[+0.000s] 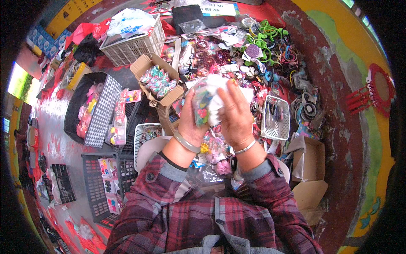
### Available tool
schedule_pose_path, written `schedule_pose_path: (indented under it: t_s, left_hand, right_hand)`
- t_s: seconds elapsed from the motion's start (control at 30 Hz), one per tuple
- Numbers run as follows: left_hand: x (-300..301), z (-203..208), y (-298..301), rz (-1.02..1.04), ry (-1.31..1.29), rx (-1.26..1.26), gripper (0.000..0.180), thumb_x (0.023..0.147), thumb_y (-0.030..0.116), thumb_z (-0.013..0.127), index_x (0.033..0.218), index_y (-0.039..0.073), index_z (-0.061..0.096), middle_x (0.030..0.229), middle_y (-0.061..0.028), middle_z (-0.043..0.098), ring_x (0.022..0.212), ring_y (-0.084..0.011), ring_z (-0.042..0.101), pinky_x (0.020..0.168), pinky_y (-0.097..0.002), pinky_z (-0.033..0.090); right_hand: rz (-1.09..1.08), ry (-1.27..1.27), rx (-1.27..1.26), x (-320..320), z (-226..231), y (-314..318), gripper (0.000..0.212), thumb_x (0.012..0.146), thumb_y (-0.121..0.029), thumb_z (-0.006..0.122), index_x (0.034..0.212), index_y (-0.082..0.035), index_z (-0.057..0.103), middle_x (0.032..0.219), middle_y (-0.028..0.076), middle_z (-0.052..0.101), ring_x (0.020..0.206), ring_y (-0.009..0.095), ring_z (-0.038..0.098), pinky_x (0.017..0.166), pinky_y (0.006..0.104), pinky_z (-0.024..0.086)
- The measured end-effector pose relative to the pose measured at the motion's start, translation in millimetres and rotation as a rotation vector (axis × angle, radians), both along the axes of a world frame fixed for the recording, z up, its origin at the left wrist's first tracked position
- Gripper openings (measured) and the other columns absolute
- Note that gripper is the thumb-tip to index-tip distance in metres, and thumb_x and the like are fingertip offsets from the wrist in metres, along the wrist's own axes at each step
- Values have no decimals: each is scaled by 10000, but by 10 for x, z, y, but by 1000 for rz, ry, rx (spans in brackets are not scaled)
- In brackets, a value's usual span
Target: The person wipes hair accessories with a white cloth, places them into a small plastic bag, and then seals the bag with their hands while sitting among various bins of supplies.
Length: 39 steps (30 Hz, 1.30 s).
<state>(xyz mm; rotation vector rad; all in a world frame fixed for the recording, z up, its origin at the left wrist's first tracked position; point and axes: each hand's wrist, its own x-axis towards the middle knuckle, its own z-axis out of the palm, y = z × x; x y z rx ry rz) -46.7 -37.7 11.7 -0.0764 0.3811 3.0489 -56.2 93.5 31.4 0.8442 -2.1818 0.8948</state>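
In front of me, above the heap, my left hand [190, 123] is closed around a clear plastic bag [200, 109] of small green, red, yellow and blue pieces. Against its right side lies a white bundle [216, 94] with a scalloped edge; whether this is paper or card I cannot tell. My right hand [235, 116] presses on that bundle from the right, fingers together and pointing up. Parts of the bag and bundle are hidden by the hands. Just left stands an open cardboard box [174, 99] holding several small bags of colourful pieces.
Hair accessories pile up ahead, with green headbands [267, 40] at the far right. A white basket [270, 134] stands right, a houndstooth box [102, 113] left, a dark crate [91, 180] lower left, a grey crate [131, 48] farther off. An open carton [311, 158] sits near the right wall.
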Motion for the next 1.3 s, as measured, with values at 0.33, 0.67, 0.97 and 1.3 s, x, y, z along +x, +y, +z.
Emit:
schedule_pose_path:
  t_s: [0.33,0.67,0.97,1.3]
  left_hand:
    - [16,53,-68,-42,-3,-26,399,929,325,431,1194,38,512,1120,-124,591,1023,-260,579,880,-379,480]
    - [178,170,95,49,161,-570,445,893,152,530,1295,31,383,1206,-74,514,1094,-179,507,943,-323,406]
    - [229,152,140,-118,341,-825,442,872,59,551,1283,10,397,1181,-54,527,1073,-139,498,935,-296,393]
    - [162,-39,106,-411,415,-973,421,878,112,562,1253,-18,420,1171,-70,530,1077,-156,505,938,-314,396]
  right_hand:
    - [564,-1100,-1287,-175,154,239,461,948,-306,407,1288,5,417,1177,107,549,1051,222,549,917,351,421]
    - [390,-546,-397,-32,25,189,548,935,-115,417,1409,19,175,1476,171,179,1371,259,158,1092,318,140]
    - [295,-624,-777,-155,153,365,478,979,-233,352,1375,26,287,1381,126,370,1188,166,407,990,275,316]
    - [397,-903,-417,-208,143,585,375,957,-260,454,1213,5,525,1092,64,586,957,111,530,815,248,439]
